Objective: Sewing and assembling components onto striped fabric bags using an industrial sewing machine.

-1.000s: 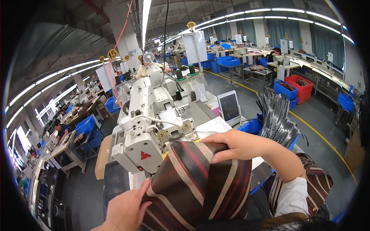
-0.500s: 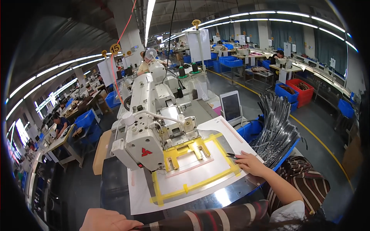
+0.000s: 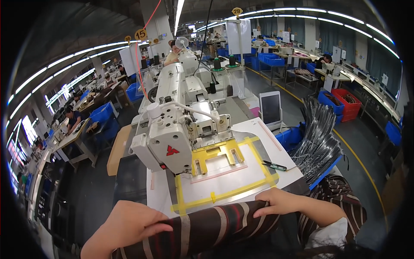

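Observation:
A dark brown striped fabric piece stretches across the lower edge in front of me. My left hand grips its left part, thumb on the near side. At its upper right edge my right hand pinches the cloth between thumb and fingers. Just beyond the fabric lies a white template sheet bordered with yellow tape. Over the sheet stands the white sewing machine head, its yellow clamp frame down on the sheet. A slim dark cutting tool rests on the sheet's right side, apart from my hands.
A blue bin on the right holds a thick bundle of dark shiny strips. More striped cloth hangs beside my right forearm. A tablet-like screen stands behind the sheet. Co-workers sit at tables farther off.
My right hand has let go of the dark cutting tool on the sheet and moved down to the fabric. My left hand and the striped cloth have risen toward the sheet.

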A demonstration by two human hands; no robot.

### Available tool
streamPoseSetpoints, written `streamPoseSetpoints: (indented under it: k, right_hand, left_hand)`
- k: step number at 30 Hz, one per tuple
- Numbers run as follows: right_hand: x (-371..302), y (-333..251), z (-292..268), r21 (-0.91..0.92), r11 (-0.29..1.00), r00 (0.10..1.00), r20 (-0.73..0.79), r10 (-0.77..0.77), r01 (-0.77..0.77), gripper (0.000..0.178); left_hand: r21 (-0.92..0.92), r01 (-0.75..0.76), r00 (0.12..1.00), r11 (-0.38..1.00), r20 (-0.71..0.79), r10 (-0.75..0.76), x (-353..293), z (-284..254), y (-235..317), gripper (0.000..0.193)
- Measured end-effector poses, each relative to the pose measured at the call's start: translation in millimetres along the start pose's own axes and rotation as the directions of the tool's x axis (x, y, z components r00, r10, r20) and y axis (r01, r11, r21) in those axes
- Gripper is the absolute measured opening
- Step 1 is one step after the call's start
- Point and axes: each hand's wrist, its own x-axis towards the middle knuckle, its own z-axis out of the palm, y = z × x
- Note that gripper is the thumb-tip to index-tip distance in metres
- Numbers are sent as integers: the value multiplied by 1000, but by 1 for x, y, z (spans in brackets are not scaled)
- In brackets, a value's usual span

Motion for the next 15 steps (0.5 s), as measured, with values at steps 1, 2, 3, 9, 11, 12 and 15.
streamPoseSetpoints:
  k: [1,2,3,9,11,12,15]
  right_hand:
    - [-6,-10,-3,74,992,984,-147,-95,107,45]
    - [-7,-14,-8,134,966,939,-298,-172,219,41]
    - [-4,-3,-18,3,990,955,-266,-132,138,39]
    - [86,76,-37,-171,971,904,-418,84,-169,40]
    - [110,99,-40,-282,903,876,-450,173,-323,41]
    - [118,105,-43,-279,903,875,-451,178,-328,41]
    - [126,114,-57,-189,903,832,-494,251,-385,36]
  left_hand:
    - [-40,71,986,997,-151,-77,-1,9,-12,36]
    - [-87,136,943,987,-294,-156,1,20,-24,31]
    - [-185,234,930,954,-244,-275,6,32,-37,34]
    - [-287,332,874,899,-266,-408,102,158,-148,43]
    - [-271,425,857,864,-186,-480,127,170,-164,44]
    - [-249,514,830,821,-97,-550,135,172,-166,45]
    - [-432,446,790,784,-222,-572,148,169,-163,39]
